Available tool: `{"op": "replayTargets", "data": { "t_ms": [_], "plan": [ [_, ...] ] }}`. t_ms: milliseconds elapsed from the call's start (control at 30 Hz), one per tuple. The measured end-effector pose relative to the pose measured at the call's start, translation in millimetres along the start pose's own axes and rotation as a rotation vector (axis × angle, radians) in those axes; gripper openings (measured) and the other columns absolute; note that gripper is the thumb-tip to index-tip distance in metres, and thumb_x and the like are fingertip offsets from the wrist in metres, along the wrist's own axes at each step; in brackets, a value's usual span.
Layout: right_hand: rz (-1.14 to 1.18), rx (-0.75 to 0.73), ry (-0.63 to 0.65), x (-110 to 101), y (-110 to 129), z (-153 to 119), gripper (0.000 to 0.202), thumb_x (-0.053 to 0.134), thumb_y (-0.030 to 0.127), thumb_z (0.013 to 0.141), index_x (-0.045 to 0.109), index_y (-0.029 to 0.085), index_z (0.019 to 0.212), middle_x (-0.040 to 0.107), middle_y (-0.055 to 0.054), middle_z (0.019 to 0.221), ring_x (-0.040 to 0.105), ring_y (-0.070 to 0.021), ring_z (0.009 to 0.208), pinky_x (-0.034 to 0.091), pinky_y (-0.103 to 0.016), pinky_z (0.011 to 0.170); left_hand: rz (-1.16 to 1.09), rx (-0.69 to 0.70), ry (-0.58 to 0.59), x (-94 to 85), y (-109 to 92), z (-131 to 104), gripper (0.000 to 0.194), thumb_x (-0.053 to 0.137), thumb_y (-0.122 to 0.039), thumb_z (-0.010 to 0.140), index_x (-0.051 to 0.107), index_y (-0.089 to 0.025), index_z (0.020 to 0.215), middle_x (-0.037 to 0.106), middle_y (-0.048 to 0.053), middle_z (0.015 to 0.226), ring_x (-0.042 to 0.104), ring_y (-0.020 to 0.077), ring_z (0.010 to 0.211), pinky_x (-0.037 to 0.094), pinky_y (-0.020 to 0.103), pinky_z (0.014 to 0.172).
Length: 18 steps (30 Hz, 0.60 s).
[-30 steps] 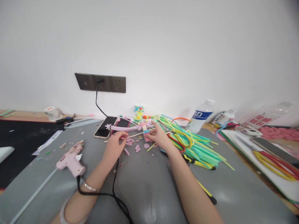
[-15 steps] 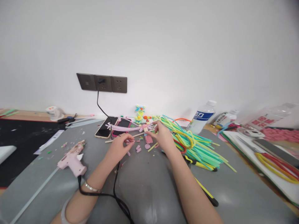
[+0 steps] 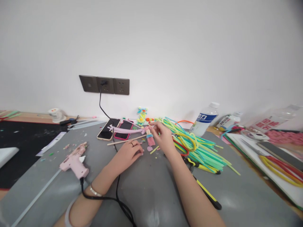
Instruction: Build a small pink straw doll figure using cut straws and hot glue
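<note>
My right hand (image 3: 163, 135) pinches the top of a small pink pipe-cleaner figure (image 3: 150, 137), which has a blue band round its middle and a fringed pink lower end. Thumb and index finger are closed there, and part of the figure's top is hidden behind them. A long lilac pipe-cleaner piece (image 3: 125, 130) reaches left from beside the figure. On the mat, my left hand (image 3: 129, 154) rests low with fingertips apart, over the spot of some small pink pieces. A thin beige stick (image 3: 123, 141) lies just beyond it. A pink disc (image 3: 150, 148) sits between the hands.
A pink glue gun (image 3: 75, 162) lies at left, its black cord (image 3: 100, 198) crossing under my left forearm. Two phones (image 3: 107, 130) lie behind. At right are a bundle of green and yellow pipe cleaners (image 3: 203, 151), a bottle (image 3: 205, 119), yellow-black handled tools (image 3: 209, 195) and scissors (image 3: 279, 167).
My left hand has moved right and slightly nearer, off the stick and over the small pink pieces, its fingers spreading. My right hand remains at the figure, its fingertips shifted slightly left.
</note>
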State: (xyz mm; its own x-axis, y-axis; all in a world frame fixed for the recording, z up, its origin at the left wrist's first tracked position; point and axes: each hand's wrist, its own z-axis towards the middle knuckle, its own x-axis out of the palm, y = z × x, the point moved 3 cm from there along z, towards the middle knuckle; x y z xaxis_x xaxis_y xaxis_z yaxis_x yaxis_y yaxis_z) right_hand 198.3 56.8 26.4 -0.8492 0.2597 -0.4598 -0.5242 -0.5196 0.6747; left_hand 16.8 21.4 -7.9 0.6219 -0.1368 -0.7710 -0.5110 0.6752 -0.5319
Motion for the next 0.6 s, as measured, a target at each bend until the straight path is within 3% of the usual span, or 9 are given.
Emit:
{"op": "replayTargets", "data": {
  "t_ms": [167,267,333,467,600],
  "plan": [
    [0.002,-0.014,-0.064,-4,5,0,0.024,0.048,0.038,0.095,0.063,0.021,0.098,0.054,0.001,0.066,0.046,-0.0151,0.056,0.038,-0.027,0.059,-0.276,-0.18,-0.27,-13.4,3,2,0.014,0.055,-0.025,0.092,0.068,-0.022,0.094,0.069,0.005,0.09,0.064,0.0209,0.081,0.049,0.032,0.077],
    [0.024,-0.034,-0.099,-2,17,-3,0.022,0.045,0.033,0.096,0.063,0.021,0.094,0.061,-0.002,0.071,0.05,-0.0159,0.059,0.04,-0.028,0.06,-0.508,-0.362,-0.474,-18.7,12,0,0.022,0.06,-0.033,0.089,0.07,-0.023,0.104,0.072,0.006,0.094,0.068,0.0232,0.085,0.053,0.031,0.074],
    [0.056,-0.087,-0.081,5,31,-8,0.021,0.044,0.029,0.097,0.062,0.022,0.091,0.064,-0.003,0.074,0.054,-0.0159,0.06,0.042,-0.028,0.06,-0.61,-0.425,-0.549,-19.9,18,0,0.025,0.065,-0.035,0.084,0.072,-0.021,0.104,0.074,0.007,0.095,0.069,0.0249,0.087,0.054,0.033,0.075],
    [0.128,-0.327,0.129,44,77,-28,0.021,0.042,0.021,0.097,0.061,0.022,0.091,0.068,-0.005,0.08,0.061,-0.0166,0.068,0.046,-0.027,0.066,-0.663,-0.454,-0.574,-17.6,23,4,0.018,0.071,-0.035,0.078,0.072,-0.019,0.087,0.072,0.006,0.083,0.068,0.0234,0.078,0.054,0.032,0.071],
    [-0.015,-0.57,0.455,103,132,-51,0.023,0.044,0.028,0.098,0.064,0.02,0.089,0.07,-0.006,0.083,0.063,-0.0191,0.081,0.05,-0.03,0.078,-0.774,-0.552,-0.613,-13.0,28,4,0.03,0.076,-0.045,0.072,0.068,-0.019,0.085,0.073,0.005,0.08,0.069,0.0212,0.07,0.056,0.031,0.064]
  ]
}}
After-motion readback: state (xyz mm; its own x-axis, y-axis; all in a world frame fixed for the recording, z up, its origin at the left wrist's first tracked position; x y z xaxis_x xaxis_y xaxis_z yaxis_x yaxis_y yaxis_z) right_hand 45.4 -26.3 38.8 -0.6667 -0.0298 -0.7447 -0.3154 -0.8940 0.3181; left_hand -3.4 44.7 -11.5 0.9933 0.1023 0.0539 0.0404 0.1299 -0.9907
